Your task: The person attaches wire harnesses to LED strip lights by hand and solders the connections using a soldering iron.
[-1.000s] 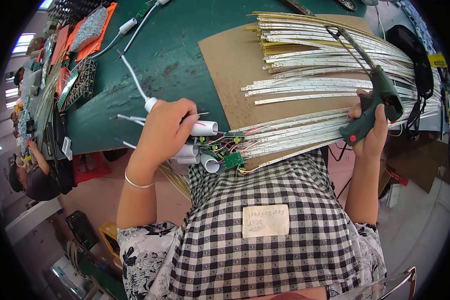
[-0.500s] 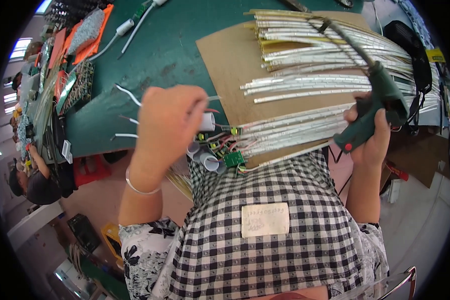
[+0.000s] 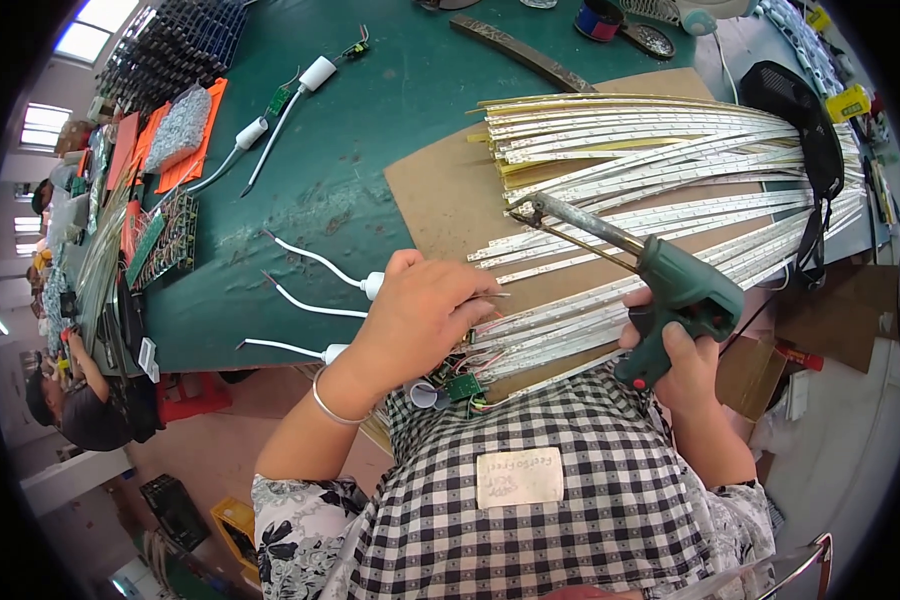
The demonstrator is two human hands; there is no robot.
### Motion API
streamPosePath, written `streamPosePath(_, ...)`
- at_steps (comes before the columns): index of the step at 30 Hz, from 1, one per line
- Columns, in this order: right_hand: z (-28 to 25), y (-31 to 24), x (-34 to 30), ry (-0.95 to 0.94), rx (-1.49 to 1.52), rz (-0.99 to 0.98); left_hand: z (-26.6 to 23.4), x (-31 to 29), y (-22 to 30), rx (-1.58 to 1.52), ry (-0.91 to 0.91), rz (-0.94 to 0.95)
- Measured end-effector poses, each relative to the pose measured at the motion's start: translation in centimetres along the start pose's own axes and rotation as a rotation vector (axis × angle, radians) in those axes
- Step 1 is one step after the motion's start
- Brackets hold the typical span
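My right hand (image 3: 688,368) is wrapped round the handle of a green soldering gun (image 3: 685,290). Its metal tip points left, over the ends of several long white LED strips (image 3: 610,215). My left hand (image 3: 420,312) is closed in a pinch, with a thin pale wire (image 3: 502,295) sticking out between thumb and fingertips. Below that hand lie small green circuit boards (image 3: 463,387) with coloured wires, beside a white plastic tube (image 3: 423,394). White cords (image 3: 310,252) with bare ends run out to the left of it. My palm hides part of the tubes.
A brown cardboard sheet (image 3: 420,190) lies under the strips on the green table (image 3: 320,140). Farther back are a dark metal bar (image 3: 520,52) and a round tin (image 3: 598,20). A black mesh item (image 3: 800,130) rests on the strips. Another person (image 3: 80,400) sits at far left.
The view has shifted, showing more of the far table. My left hand has moved right toward the strip ends. The soldering gun has tipped over, its tip swinging down and left toward that hand.
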State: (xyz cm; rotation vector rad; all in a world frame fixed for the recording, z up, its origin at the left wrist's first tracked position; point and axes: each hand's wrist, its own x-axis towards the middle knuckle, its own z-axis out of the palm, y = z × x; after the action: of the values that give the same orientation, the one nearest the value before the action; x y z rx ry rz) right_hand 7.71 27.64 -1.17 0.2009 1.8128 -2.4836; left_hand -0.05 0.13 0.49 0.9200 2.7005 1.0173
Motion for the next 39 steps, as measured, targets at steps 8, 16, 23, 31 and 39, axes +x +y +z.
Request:
streamPosePath(8,-1.0,0.0,-1.2,0.003,-0.078,0.017,0.1,0.4,-1.3,0.055,0.0,0.169)
streamPosePath(16,-1.7,0.2,-2.8,-0.122,-0.259,0.081,0.6,0.1,-0.3,0.278,0.115,0.156)
streamPosePath(23,-2.4,0.9,-3.4,-0.129,-0.246,-0.006,1.3,0.8,0.6,0.263,0.19,0.044)
streamPosePath(31,-3.1,0.8,-4.6,-0.161,-0.637,-0.019,2.7,0.8,0.6,0.333,0.195,-0.051)
streamPosePath(39,-1.6,0.1,-3.1,-0.163,-0.556,-0.087,2.4,0.8,0.3,0.263,0.186,-0.017)
